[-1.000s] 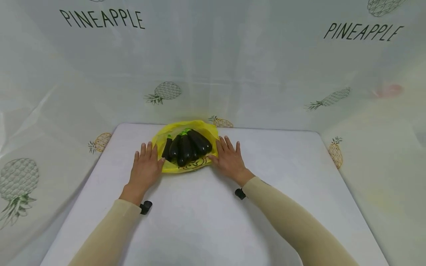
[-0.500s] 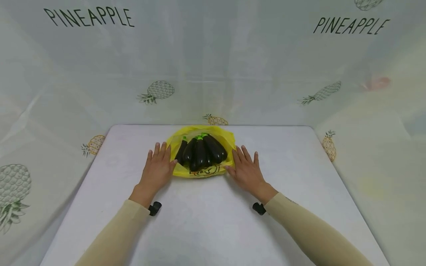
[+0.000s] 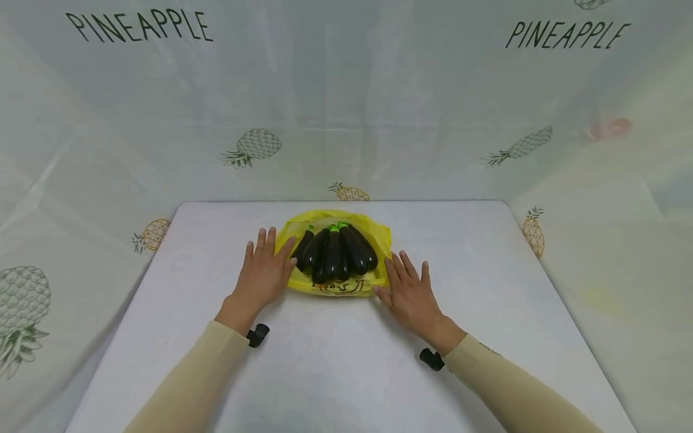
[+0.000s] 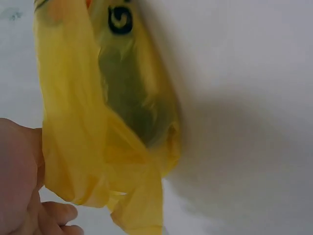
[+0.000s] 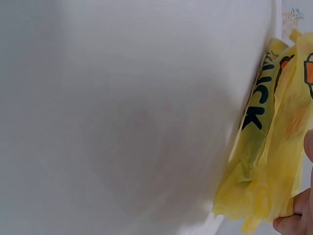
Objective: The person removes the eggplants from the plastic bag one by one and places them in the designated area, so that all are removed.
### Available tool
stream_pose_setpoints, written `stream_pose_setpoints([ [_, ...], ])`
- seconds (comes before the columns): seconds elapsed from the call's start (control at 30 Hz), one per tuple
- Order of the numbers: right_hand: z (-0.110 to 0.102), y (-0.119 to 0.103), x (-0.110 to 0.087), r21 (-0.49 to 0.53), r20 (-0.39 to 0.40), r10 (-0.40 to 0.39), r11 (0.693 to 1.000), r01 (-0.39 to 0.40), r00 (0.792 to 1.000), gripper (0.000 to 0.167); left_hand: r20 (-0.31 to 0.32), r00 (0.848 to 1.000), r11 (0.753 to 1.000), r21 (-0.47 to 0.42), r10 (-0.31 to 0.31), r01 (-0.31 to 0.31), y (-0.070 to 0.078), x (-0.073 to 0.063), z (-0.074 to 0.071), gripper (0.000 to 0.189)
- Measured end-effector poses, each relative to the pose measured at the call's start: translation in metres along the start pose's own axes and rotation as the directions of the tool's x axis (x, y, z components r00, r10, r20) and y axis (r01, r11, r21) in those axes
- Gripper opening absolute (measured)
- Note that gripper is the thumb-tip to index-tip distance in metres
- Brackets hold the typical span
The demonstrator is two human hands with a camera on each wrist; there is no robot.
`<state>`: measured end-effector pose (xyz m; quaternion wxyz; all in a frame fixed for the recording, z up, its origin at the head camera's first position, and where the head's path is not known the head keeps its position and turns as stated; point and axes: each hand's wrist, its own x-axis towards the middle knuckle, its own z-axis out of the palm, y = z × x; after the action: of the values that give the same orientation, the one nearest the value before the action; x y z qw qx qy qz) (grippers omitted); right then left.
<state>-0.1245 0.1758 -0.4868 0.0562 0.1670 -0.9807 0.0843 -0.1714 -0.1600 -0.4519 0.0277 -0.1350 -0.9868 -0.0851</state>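
Several glossy dark eggplants (image 3: 333,258) with green stems lie side by side in a spread yellow plastic bag (image 3: 382,237), its mouth facing up. My left hand (image 3: 262,278) is at the bag's left side with straight fingers, index finger and thumb reaching over its edge. Along the right side, my right hand (image 3: 414,300) touches the bag with its fingers extended. The left wrist view shows the yellow bag wall (image 4: 73,122) beside part of the hand, with a dark shape through the plastic. Black lettering marks the bag side (image 5: 254,112) in the right wrist view.
The bag rests near the far edge of a white table (image 3: 335,361). A pale curtain (image 3: 379,90) printed with pineapples hangs behind the table and down both sides. Each wrist wears a small black camera (image 3: 258,335).
The bag with the eggplants has shifted right and slightly nearer, and both hands have moved with it. My left index finger has spread over the bag's edge. The head view has shifted slightly.
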Motion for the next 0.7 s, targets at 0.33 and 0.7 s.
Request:
stream_pose_setpoints([
  [0.33,0.007,-0.003,0.008,-0.02,0.041,0.059,0.998,-0.059,0.997,0.08,0.15,0.987,0.994,-0.085,-0.051,0.065,-0.001,0.005,0.007,0.101],
  [0.7,0.011,-0.008,0.024,-0.107,0.0,0.14,0.984,-0.139,0.99,0.081,0.106,0.994,1.0,-0.01,-0.02,0.022,0.004,-0.006,0.027,0.13],
])
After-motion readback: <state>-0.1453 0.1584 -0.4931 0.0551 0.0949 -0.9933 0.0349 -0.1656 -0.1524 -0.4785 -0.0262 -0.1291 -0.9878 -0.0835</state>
